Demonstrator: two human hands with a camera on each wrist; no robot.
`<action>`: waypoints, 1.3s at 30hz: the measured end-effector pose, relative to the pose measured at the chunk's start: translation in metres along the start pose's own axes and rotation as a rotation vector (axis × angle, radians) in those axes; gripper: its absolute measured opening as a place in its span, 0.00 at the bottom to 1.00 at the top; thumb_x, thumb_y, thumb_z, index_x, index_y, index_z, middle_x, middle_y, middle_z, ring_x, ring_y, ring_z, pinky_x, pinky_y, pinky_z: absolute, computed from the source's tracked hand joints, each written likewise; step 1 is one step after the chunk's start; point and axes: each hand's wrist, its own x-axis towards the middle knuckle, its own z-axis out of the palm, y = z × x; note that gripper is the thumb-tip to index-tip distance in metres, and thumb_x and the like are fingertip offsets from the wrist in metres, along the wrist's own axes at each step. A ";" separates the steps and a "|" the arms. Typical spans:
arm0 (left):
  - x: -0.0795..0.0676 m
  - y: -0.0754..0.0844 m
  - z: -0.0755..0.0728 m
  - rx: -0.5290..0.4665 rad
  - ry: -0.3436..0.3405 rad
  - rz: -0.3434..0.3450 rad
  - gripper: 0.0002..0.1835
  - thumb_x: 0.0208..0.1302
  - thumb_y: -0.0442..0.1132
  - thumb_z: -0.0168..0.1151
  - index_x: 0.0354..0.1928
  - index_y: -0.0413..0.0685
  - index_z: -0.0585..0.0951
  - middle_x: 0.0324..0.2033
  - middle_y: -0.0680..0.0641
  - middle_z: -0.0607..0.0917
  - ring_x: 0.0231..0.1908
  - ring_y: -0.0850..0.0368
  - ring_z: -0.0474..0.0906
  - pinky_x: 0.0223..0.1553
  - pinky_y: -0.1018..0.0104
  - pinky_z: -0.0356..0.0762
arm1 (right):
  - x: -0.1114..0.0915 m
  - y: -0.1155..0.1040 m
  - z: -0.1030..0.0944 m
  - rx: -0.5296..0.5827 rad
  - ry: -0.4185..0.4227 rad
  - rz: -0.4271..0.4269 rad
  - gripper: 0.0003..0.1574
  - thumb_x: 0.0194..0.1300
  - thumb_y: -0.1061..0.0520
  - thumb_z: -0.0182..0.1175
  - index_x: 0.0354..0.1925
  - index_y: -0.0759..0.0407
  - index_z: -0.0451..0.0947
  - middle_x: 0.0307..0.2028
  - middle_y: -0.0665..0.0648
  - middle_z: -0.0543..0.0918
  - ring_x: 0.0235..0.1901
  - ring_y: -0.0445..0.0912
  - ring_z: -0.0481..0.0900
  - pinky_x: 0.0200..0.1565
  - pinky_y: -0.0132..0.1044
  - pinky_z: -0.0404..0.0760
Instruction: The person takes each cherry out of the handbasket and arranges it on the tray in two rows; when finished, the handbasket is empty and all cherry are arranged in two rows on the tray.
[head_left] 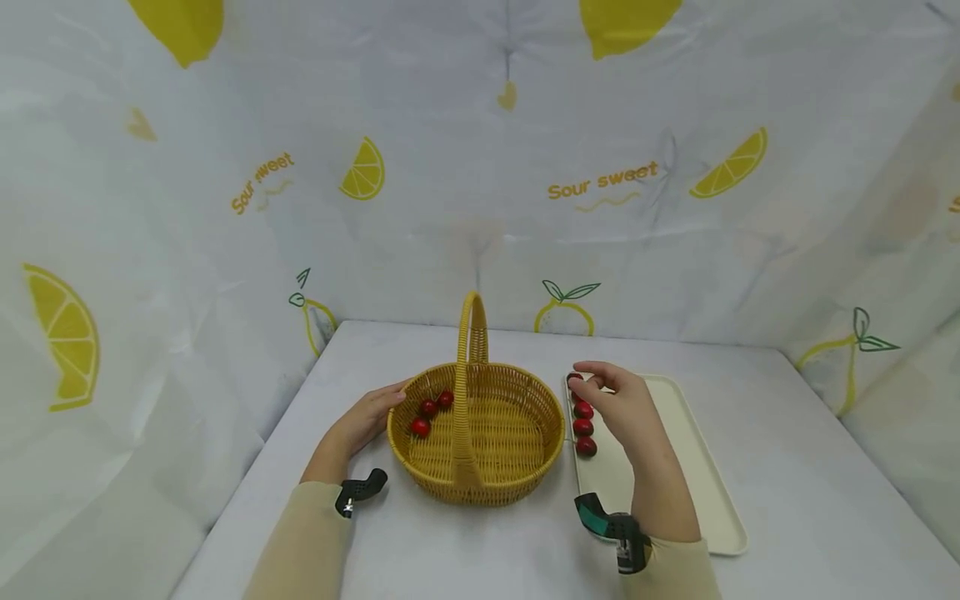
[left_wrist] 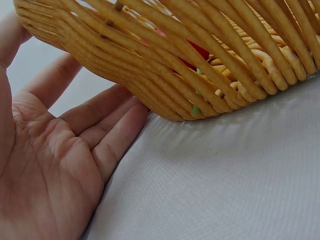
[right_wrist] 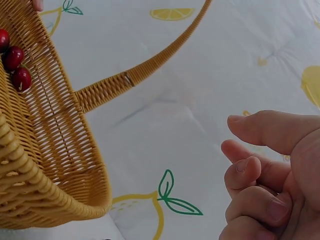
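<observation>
A yellow wicker basket [head_left: 512,492] with a tall arched handle stands in the middle of the table. Inside it, to the left of the handle, lie three red cherries [head_left: 421,427]. My left hand [head_left: 367,421] touches the basket's left side; the left wrist view shows its fingers [left_wrist: 117,142] extended against the weave. Over the left edge of a cream tray [head_left: 675,433] hovers my right hand [head_left: 618,404], above a row of several cherries [head_left: 583,427]. The right wrist view shows its thumb apart from the loosely curled fingers [right_wrist: 242,172], with nothing between them. The hand partly hides the far cherries.
A white cloth covers the table [head_left: 465,550]. Behind and beside it hangs a white curtain [head_left: 450,200] printed with lemons. The tray lies just right of the basket, and the basket handle [head_left: 463,400] rises between the two hands.
</observation>
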 end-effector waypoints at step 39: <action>0.004 -0.006 -0.005 -0.033 -0.029 0.042 0.31 0.76 0.45 0.55 0.75 0.38 0.68 0.74 0.42 0.68 0.75 0.47 0.60 0.74 0.52 0.56 | 0.089 -0.023 0.116 0.005 -0.254 -0.190 0.19 0.73 0.54 0.62 0.57 0.60 0.83 0.35 0.56 0.77 0.29 0.46 0.66 0.32 0.39 0.68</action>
